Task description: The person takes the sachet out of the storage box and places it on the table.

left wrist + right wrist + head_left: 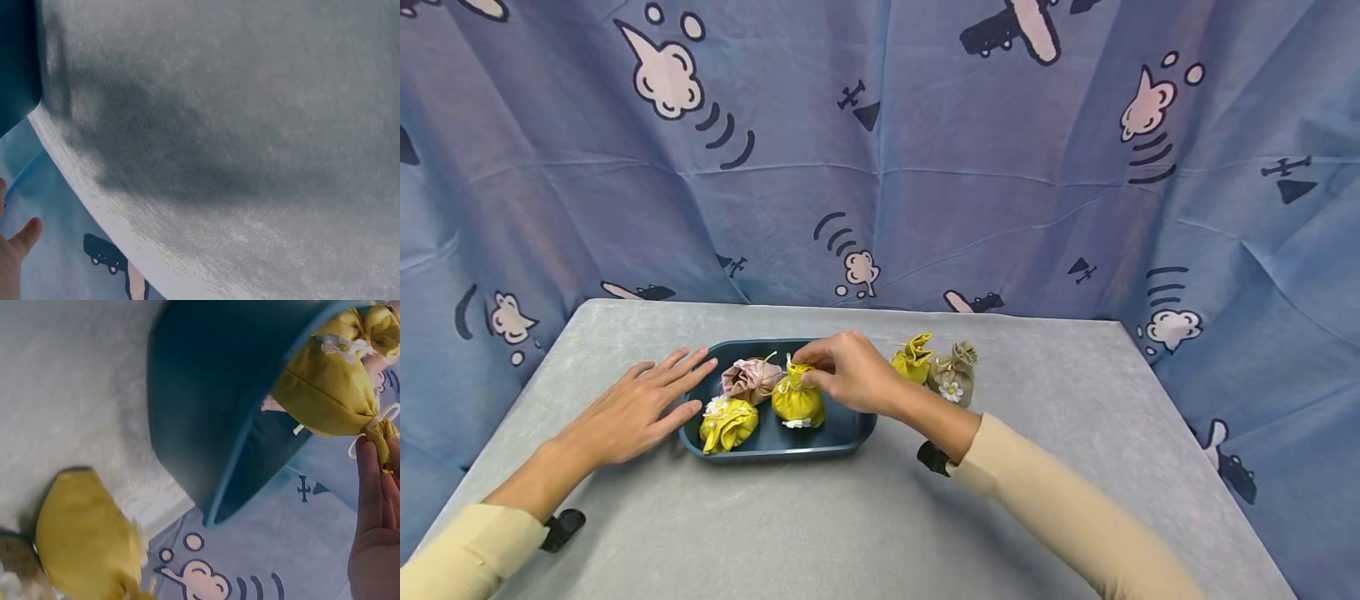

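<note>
My right hand [857,371] pinches the gathered neck of a yellow drawstring pouch [798,406], upright over the dark teal tray [775,455]. In the right wrist view the fingers grip that pouch [325,394] by its tied top. Whether its base touches the tray floor I cannot tell. Left of it in the tray are a pink pouch [751,379] and another yellow pouch [728,427] with white flowers. My left hand [643,408] lies with fingers spread at the tray's left end, the fingertips by the rim.
Right of the tray, partly behind my right forearm, a yellow pouch [913,360] and a beige pouch [953,375] with a white flower stand side by side on the grey table [737,533]. A blue patterned curtain [880,167] hangs behind the table.
</note>
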`<state>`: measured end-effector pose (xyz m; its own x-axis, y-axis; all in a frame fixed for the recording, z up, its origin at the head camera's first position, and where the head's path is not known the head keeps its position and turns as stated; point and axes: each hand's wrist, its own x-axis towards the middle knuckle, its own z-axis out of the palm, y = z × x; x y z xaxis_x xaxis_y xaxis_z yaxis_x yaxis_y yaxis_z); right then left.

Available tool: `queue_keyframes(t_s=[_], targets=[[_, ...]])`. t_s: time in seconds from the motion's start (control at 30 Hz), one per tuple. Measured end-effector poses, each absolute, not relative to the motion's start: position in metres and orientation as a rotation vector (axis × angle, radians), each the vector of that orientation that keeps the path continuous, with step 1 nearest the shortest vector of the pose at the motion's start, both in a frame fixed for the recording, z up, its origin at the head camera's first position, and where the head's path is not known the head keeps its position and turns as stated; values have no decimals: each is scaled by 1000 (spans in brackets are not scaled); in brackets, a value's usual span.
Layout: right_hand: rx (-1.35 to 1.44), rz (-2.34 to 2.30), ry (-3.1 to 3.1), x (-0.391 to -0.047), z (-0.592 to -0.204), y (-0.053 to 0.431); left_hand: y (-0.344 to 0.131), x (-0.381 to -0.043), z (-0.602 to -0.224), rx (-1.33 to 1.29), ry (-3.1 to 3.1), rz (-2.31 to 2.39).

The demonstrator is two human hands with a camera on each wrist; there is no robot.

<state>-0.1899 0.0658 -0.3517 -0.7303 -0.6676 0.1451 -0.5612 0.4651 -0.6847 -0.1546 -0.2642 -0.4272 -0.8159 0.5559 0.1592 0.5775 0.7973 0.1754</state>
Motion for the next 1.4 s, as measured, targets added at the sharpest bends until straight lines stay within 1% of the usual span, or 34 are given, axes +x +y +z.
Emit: queue_keyframes(t_s=[0.4, 0.8, 1.17, 1.4], targets=[[-1109, -1245, 2561, -188, -325, 91, -264, -155, -427, -903, -2895, -326], [-1103, -1284, 2647, -184, -300, 128, -264, -155, -428, -901, -2893, -331], [-1067, -1257, 2734, -184, -287, 157, -264, -154, -428, -900, -2883, -337], [-1054, -1191, 2758, -180, -286, 175, -263, -155, -427, -902, -2888, -336]])
